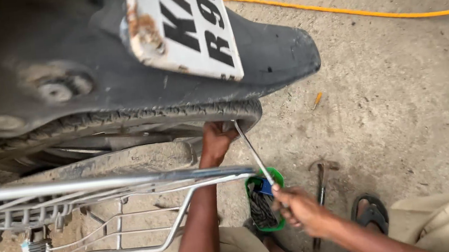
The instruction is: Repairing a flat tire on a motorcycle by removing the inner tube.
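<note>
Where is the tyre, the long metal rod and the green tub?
tyre [139,119], head view, on its top tread.
long metal rod [251,151], head view, mid-shaft, between the two hands.
green tub [273,174], head view, on its far rim.
</note>
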